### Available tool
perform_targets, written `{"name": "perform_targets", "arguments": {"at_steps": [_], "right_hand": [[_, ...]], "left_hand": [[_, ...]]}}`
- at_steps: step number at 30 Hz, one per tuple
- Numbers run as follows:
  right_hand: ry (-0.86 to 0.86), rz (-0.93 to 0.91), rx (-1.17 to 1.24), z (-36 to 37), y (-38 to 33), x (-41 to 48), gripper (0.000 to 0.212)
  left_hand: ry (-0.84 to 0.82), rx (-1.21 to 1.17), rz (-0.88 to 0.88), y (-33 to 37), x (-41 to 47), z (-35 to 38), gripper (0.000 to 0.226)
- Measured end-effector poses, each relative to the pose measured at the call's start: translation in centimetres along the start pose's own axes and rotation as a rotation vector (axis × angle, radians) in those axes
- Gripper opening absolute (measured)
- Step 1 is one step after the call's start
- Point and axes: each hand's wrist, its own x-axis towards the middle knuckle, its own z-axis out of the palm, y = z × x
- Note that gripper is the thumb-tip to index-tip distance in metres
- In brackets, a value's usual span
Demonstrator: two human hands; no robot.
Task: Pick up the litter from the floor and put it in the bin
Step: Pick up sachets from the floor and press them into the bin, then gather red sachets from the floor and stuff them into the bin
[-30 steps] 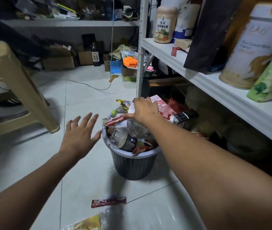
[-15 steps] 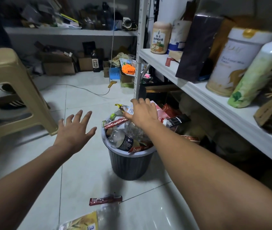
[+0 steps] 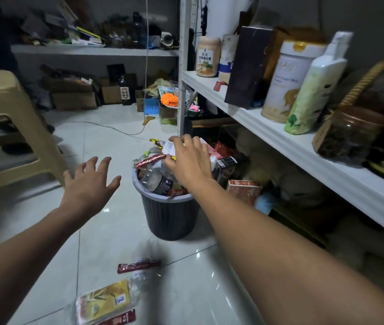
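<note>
A dark grey ribbed bin (image 3: 170, 219) stands on the tiled floor, heaped above its rim with bottles and wrappers. My right hand (image 3: 188, 160) lies on top of that heap, fingers spread over the litter, thumb beside a red wrapper (image 3: 150, 159). My left hand (image 3: 90, 184) hovers open to the left of the bin, fingers splayed and holding nothing. On the floor in front of the bin lie a red snack wrapper (image 3: 138, 266) and a clear plastic bag with a yellow label (image 3: 106, 299). A second red wrapper (image 3: 120, 319) lies under the bag.
A beige plastic stool (image 3: 10, 127) stands at the left. A white shelf unit (image 3: 280, 139) loaded with jars and bottles runs along the right, with a brown box (image 3: 243, 190) beside the bin under it. A cable (image 3: 116, 127) trails across the floor; cardboard boxes line the back wall.
My right hand stays on the bin's heap, with its fingers spread a little wider. My left hand remains open beside the bin. The view has tilted up slightly.
</note>
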Motion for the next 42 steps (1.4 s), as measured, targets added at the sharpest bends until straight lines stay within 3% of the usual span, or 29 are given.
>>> {"name": "perform_targets", "arguments": {"at_steps": [11, 21, 33, 42], "right_hand": [[0.017, 0.003, -0.022, 3.8, -0.2, -9.5, 0.043], [-0.22, 0.15, -0.034, 8.6, -1.6, -21.8, 0.055], [-0.384, 0.215, -0.062, 12.6, -3.7, -27.8, 0.06], [-0.42, 0.264, -0.05, 16.2, -4.1, -30.3, 0.06]], "left_hand": [[-0.124, 0.02, 0.089, -0.8, -5.8, 8.7, 0.061], [-0.277, 0.014, 0.197, -2.9, -14.4, 15.0, 0.064], [-0.497, 0.008, 0.305, -3.9, -21.9, 22.3, 0.069], [-0.519, 0.162, 0.485, -2.4, -25.1, 26.7, 0.064]]}}
